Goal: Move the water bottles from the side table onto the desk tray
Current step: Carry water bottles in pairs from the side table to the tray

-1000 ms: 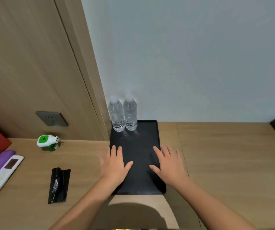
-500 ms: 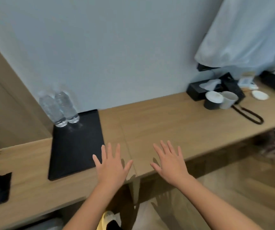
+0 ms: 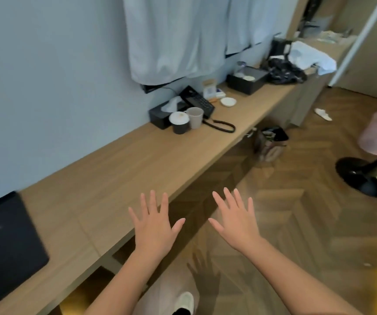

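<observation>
The black desk tray (image 3: 8, 242) lies at the far left edge of the view on the long wooden desk (image 3: 137, 169); only part of it shows. No water bottles are in view now. My left hand (image 3: 154, 226) hovers flat over the desk's front edge, fingers spread, holding nothing. My right hand (image 3: 235, 218) is out beyond the desk edge above the floor, also spread and empty.
Further along the desk stand two paper cups (image 3: 186, 120), a tissue box (image 3: 162, 112), a black telephone (image 3: 197, 101) with coiled cord, a small white dish (image 3: 228, 101) and a black box (image 3: 247, 79). Pale cloth (image 3: 183, 35) hangs above. A bag (image 3: 270, 142) and a stool base (image 3: 362, 178) sit on the parquet floor.
The view has swung right along the desk. The tray slid to the far left and the two bottles left the frame. Both hands stayed spread and empty, now off the tray.
</observation>
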Demonstrator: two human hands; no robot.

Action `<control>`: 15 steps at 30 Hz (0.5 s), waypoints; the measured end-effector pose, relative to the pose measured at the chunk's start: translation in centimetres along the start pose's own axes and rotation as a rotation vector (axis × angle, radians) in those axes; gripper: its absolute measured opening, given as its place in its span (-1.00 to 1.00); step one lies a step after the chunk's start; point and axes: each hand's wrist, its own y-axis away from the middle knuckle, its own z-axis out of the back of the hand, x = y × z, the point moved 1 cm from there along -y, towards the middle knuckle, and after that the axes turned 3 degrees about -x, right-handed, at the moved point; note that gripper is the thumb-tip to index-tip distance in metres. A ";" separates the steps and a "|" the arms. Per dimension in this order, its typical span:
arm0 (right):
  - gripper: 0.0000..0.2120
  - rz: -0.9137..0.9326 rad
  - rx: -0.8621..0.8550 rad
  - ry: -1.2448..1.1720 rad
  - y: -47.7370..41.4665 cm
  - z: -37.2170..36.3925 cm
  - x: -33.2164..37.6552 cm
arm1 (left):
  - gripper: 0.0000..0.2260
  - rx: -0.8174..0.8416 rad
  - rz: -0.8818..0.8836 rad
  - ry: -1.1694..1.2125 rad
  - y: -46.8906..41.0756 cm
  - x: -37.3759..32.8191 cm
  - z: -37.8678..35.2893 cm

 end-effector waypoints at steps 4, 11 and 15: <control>-0.31 -0.150 0.007 -0.010 1.0 0.5 -5.3 | -0.23 0.007 -0.136 -0.019 -2.4 -5.3 -0.5; -0.30 -0.352 -0.041 0.005 -0.2 1.8 -14.2 | -0.24 -0.025 -0.359 0.040 -8.5 -14.9 -0.3; -0.30 -0.452 -0.068 -0.010 -1.9 2.6 -18.8 | -0.24 -0.030 -0.472 0.053 -12.2 -19.9 -0.1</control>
